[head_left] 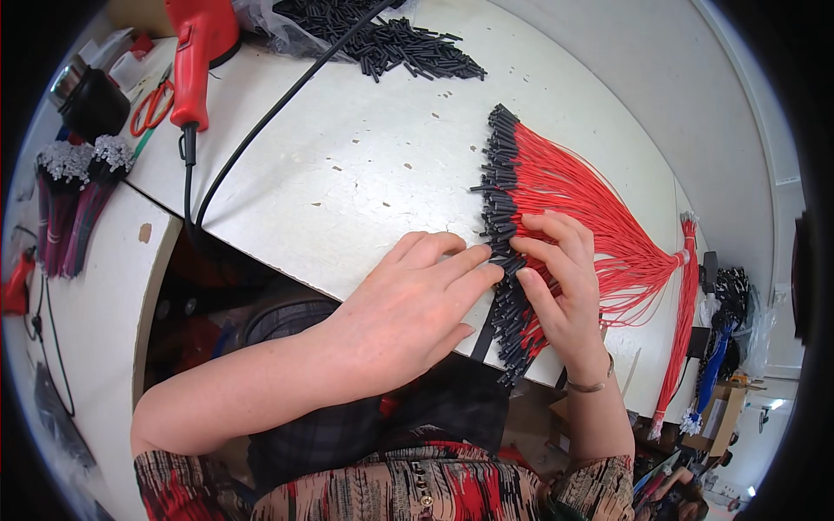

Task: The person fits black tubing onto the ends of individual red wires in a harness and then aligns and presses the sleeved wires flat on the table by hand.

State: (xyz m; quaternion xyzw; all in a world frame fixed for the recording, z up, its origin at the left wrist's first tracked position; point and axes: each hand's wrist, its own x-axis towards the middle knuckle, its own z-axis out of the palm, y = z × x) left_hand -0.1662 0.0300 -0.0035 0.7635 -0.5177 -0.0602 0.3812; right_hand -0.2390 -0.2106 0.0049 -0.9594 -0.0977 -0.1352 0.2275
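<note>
A fan of thin red wires (pixel 582 191) lies across the right side of the table, and black sleeves (pixel 499 178) cover their near-left ends in a dense row. My left hand (pixel 417 295) reaches in from the left with its fingers stretched out. Its fingertips touch the middle of the sleeve row, and the thumb is held apart. My right hand (pixel 560 282) arches over the wires beside the sleeves, fingers bent and spread. Its fingertips and thumb rest at the sleeve ends; no held piece shows between them. Some sleeves under both hands are hidden.
A pile of loose black sleeves (pixel 408 48) lies at the back. A red heat gun (pixel 193 74), orange-handled scissors (pixel 153 108) and a black flask (pixel 94 102) are far left. Bundled wires (pixel 65 208) stand at left. Another red bundle (pixel 685 321) hangs over the right edge.
</note>
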